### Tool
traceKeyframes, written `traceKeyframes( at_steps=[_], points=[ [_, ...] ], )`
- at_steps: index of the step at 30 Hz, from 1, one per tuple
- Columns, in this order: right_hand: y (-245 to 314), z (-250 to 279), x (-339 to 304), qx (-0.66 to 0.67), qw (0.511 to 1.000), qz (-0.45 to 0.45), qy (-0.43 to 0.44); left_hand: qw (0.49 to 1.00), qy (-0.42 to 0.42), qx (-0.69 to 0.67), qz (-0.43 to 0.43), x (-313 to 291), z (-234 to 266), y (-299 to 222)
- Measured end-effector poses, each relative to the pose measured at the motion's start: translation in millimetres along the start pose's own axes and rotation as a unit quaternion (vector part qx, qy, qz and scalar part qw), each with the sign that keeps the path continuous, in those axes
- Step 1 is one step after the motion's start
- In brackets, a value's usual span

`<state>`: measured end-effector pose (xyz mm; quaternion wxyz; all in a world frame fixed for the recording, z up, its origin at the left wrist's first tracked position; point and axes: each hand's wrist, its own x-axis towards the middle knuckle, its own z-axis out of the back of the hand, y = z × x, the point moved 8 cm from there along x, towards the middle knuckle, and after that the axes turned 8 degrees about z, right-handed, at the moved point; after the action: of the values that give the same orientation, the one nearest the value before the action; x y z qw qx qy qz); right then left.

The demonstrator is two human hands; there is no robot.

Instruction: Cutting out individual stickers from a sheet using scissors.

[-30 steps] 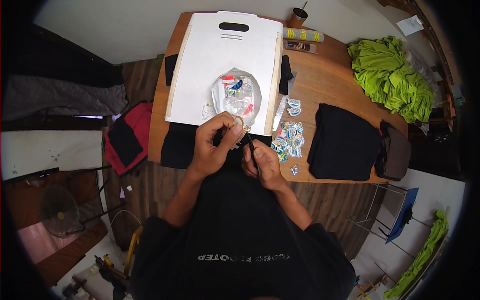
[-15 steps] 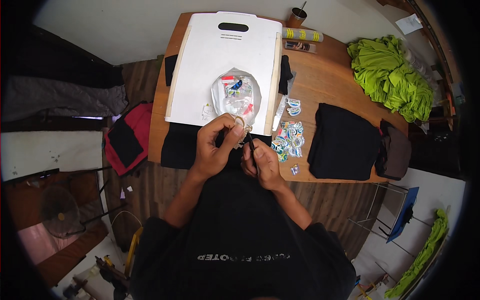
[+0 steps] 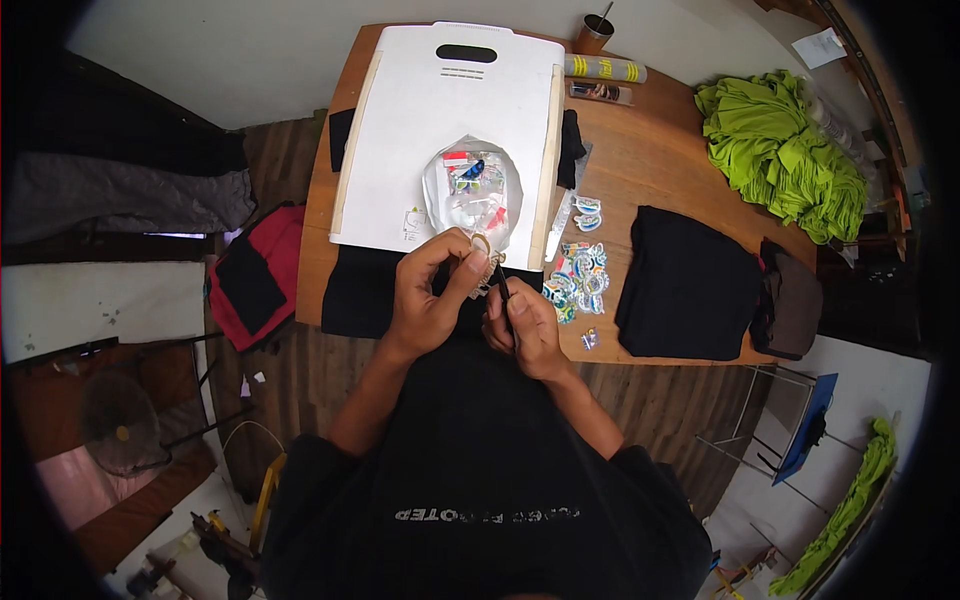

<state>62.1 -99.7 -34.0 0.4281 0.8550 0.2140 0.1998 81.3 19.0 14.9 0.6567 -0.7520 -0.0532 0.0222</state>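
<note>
My left hand (image 3: 428, 298) pinches a small pale cut-out piece (image 3: 482, 266) with a curved, lettered-looking outline between thumb and fingers. Closed around a slim black pen-like tool (image 3: 504, 288), my right hand (image 3: 528, 326) brings its tip against the piece's right edge; the tip's kind is too small to make out. Both hands are just off the near edge of a white board (image 3: 395, 130). On that board sits a round white container (image 3: 431, 190) with clear, red and blue plastic scraps inside. Right of my hands lie several colourful cut-out stickers (image 3: 582, 275).
The wooden table (image 3: 640, 130) also bears folded black cloth (image 3: 685, 285), a heap of lime-green cloth (image 3: 770, 145), a grey-yellow roll (image 3: 605, 69) and a brown cup (image 3: 594, 36). Red and black cloth (image 3: 262, 275) is left of the table; a fan (image 3: 120, 422) stands lower left.
Hardly anything differs. The small piece and the black tool have shifted very slightly between my fingers; both hands stay in the same place.
</note>
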Motion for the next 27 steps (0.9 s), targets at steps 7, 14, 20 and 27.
traceKeyframes(
  at_steps=[7,14,20,27],
  points=[
    [4,-2,1,0.026,0.999,0.035,0.012,0.999,0.033,0.013,-0.008,-1,-5,2],
    [-2,0,-1,-0.018,1.000,0.003,0.003,1.000,-0.008,-0.010,0.000,-1,3,2],
    [-3,2,-4,-0.015,1.000,-0.009,0.002,1.000,0.006,0.014,0.003,-1,3,-3],
    [-2,2,-3,-0.002,1.000,-0.016,0.007,1.000,0.016,0.020,0.003,0,4,-5]
  ],
)
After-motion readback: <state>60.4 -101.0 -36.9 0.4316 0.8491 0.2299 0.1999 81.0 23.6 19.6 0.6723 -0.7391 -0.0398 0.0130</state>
